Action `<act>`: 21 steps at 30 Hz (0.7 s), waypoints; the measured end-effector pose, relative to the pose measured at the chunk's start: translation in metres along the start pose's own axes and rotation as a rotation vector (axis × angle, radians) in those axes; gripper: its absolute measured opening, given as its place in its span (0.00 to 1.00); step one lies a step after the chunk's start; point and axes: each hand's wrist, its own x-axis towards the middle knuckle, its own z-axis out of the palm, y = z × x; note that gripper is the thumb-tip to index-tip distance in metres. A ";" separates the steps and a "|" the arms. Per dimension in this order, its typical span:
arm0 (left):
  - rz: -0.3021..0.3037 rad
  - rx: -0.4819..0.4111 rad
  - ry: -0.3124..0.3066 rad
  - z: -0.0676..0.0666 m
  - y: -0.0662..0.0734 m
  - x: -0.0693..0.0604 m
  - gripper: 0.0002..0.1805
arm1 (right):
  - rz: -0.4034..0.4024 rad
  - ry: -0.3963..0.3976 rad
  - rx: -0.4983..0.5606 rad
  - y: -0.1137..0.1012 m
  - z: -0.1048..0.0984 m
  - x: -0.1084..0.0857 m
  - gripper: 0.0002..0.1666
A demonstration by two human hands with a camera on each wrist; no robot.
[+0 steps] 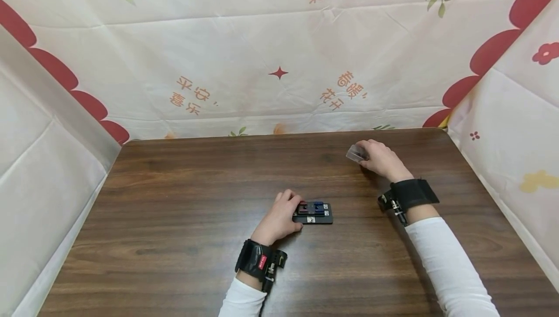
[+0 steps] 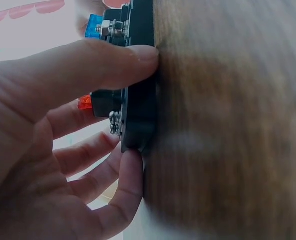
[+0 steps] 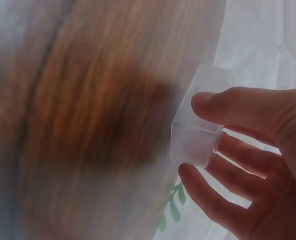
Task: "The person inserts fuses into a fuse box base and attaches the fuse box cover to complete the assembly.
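A black fuse block (image 1: 320, 218) lies on the table, with a blue blade fuse (image 2: 93, 26), a red blade fuse (image 2: 85, 103) and metal nuts on its top. My left hand (image 1: 280, 215) grips it by its left end, thumb (image 2: 133, 57) on the near edge and fingers round the other sides. Farther back on the right, a clear plastic cover (image 3: 200, 120) is pinched in my right hand (image 1: 381, 158) between thumb and fingers. In the right wrist view the cover looks tilted and hollow. Whether it touches the table I cannot tell.
The brown wooden table (image 1: 188, 186) extends around both hands. A white printed cloth (image 1: 244, 64) hangs behind its back edge, and more cloth (image 1: 519, 161) stands along the right side. Each wrist wears a black strap (image 1: 415, 194) with a small camera.
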 end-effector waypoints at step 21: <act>0.027 -0.038 -0.081 -0.010 0.000 0.002 0.31 | -0.121 0.019 -0.003 -0.032 0.007 -0.034 0.30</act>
